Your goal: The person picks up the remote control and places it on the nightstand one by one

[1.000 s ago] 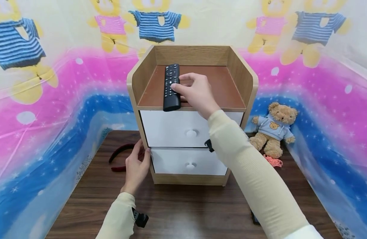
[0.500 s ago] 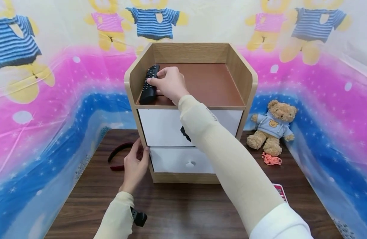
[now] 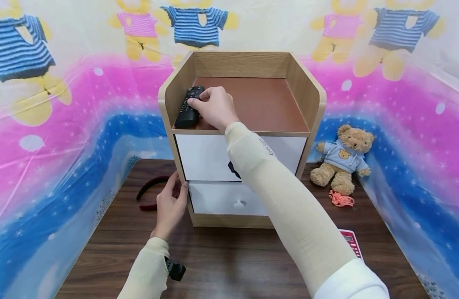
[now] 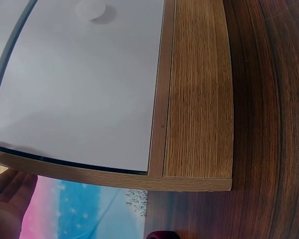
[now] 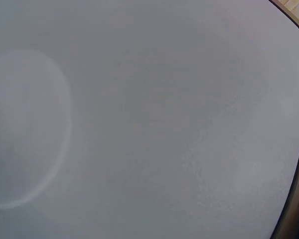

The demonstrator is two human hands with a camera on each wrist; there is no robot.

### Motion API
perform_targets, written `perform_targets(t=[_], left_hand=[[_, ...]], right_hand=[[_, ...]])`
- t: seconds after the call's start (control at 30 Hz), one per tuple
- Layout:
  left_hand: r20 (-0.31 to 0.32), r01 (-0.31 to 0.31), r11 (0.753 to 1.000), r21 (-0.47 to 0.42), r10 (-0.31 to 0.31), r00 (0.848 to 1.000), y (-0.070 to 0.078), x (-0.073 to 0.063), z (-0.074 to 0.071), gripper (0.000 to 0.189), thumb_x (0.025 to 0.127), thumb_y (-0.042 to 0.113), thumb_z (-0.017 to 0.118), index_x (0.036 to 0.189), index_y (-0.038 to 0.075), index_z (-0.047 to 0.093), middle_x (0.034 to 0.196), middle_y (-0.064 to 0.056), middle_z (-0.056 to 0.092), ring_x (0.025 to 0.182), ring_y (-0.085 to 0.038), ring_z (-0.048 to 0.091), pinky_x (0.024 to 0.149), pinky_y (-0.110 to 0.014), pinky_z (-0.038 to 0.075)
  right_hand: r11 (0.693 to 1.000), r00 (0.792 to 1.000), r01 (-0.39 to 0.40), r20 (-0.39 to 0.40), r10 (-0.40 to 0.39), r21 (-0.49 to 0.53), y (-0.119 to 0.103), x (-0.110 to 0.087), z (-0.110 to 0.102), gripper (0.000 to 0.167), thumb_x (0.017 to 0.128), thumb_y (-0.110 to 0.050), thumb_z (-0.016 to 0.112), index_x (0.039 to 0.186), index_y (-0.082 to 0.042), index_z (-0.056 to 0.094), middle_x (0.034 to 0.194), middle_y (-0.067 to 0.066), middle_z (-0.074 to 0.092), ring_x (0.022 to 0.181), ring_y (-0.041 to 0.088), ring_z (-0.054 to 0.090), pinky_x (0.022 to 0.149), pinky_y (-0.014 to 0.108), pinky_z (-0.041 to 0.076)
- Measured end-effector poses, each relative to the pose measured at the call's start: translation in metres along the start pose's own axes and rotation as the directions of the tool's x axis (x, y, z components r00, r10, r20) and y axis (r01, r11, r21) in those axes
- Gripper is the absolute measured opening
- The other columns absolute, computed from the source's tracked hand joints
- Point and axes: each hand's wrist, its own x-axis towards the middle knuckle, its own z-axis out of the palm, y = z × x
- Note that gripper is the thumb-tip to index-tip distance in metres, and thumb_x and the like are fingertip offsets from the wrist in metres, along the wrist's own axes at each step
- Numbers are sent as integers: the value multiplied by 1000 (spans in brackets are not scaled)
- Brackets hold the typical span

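A black remote control (image 3: 187, 118) lies along the left side of the top shelf (image 3: 255, 99) of a wooden cabinet. My right hand (image 3: 217, 109) pinches it, thumb over the buttons and fingers by its right edge; the hand hides part of the remote. Lower down, my left hand (image 3: 170, 209) rests against the cabinet's left side panel (image 3: 179, 166), thumb near the front edge and fingers along the side. The left wrist view shows those fingers (image 4: 21, 191) behind the panel's edge. White drawer front (image 5: 154, 124) fills the right wrist view.
Raised walls (image 3: 305, 91) border the shelf on three sides. Two white drawers, the lower with a knob (image 3: 239, 204), are closed. A dark red band (image 3: 148, 207) lies left; a teddy bear (image 3: 343, 155), coral stringy bundle (image 3: 341, 198) and pink calculator (image 3: 350, 238) are right.
My right hand has carried the remote control leftward and lowered it onto the shelf beside the left wall. The calculator has come into view from behind the right arm. The left hand stays put.
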Motion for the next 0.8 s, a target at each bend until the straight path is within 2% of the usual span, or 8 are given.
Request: perform_targets(t=[0.1,0.2,0.33,0.4,0.5,0.63,0.7,0.8], left_hand=[[-1,-2,1000,6,2,1000,0,0,0,45,102,21,57,145,12,51,128,-13,64,108,-24,65,81,-26,53],[-1,-2,1000,0,2,1000,0,0,-1,45,102,21,58,145,13,51,128,-13,64,109,-23,65,80,-23,53],[11,5,1000,-14,-5,1000,0,0,0,45,102,21,58,145,14,51,129,-12,64,110,-23,65,81,-29,55],[15,12,1000,-23,-12,1000,0,1,1,44,102,21,58,145,14,51,129,-13,64,110,-24,65,84,-37,56],[23,15,999,-32,-15,1000,1,2,3,45,102,20,58,146,12,50,129,-14,63,112,-25,64,87,-44,55],[20,16,1000,-27,-15,1000,2,3,3,45,102,20,58,145,12,51,129,-14,63,112,-24,64,86,-44,55],[12,19,1000,-22,-19,1000,1,3,2,44,101,20,58,145,13,51,128,-13,63,111,-24,64,85,-43,55],[4,25,1000,-18,-25,1000,0,1,0,44,102,20,58,144,13,52,128,-13,64,111,-24,64,85,-43,55]], right_hand=[[999,1000,8,-6,-8,-36,1,1,1,40,96,-30,67,128,-7,65,122,5,64,106,14,57,83,24,55],[1000,1000,18,-14,-18,-20,2,0,1,36,97,-29,66,126,-7,66,119,5,65,104,14,59,80,24,55],[998,999,25,-21,-24,59,5,-5,-3,31,98,-28,64,122,-9,67,117,3,66,99,14,61,80,24,54],[994,999,46,-27,-43,103,8,-12,-7,31,99,-29,63,123,-10,67,117,2,65,100,14,60,82,24,53],[977,990,131,-68,-121,167,17,-30,-20,28,99,-26,62,121,-10,69,113,4,66,96,17,64,82,25,54],[922,954,288,-153,-256,257,38,-65,-42,24,99,-17,61,116,-3,70,110,14,69,90,22,67,83,28,56],[901,938,338,-176,-299,271,55,-84,-54,23,100,-14,60,114,0,70,109,17,70,88,21,68,83,28,56],[901,922,373,-197,-333,221,89,-108,-69,23,101,-15,59,114,1,69,108,13,70,86,18,68,81,26,56]])
